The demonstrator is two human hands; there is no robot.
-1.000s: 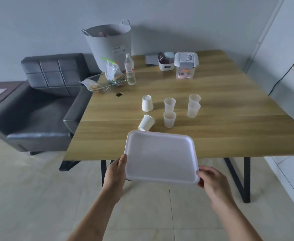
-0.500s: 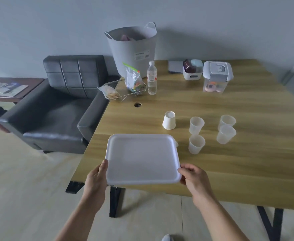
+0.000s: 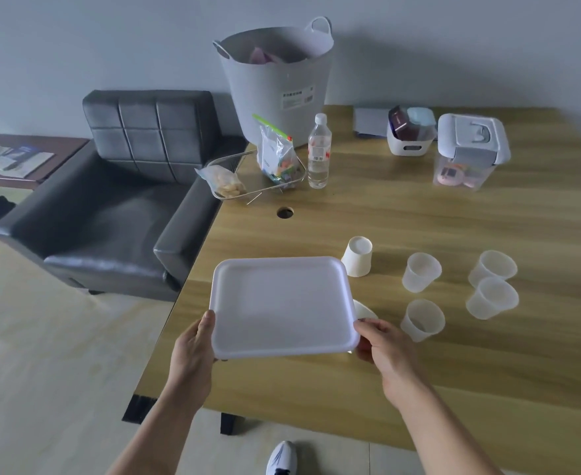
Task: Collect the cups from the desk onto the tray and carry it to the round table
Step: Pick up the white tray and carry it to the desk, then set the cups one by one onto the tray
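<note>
Head view: you hold the white tray (image 3: 282, 305) over the table's (image 3: 453, 371) near left part, left hand (image 3: 194, 354) grip clamped on its near left corner, right hand (image 3: 383, 349) grip clamped on its near right corner. Paper cup on its side (image 3: 363, 311) pokes out under the tray's right edge. Upside-down paper cup (image 3: 357, 257) sits just beside the far right corner. Four clear cups (image 3: 421, 272) stand upright further right. Bucket (image 3: 275, 84), water bottle (image 3: 319, 152) and lidded box (image 3: 469, 150) sit at the far side.

1 tray (image 3: 282, 305), 4 clear cups (image 3: 421, 272), 2 paper cups (image 3: 357, 257), 1 bottle (image 3: 319, 152), 1 tub (image 3: 279, 87), 2 snack bags (image 3: 277, 157), 1 armchair (image 3: 117, 200).
</note>
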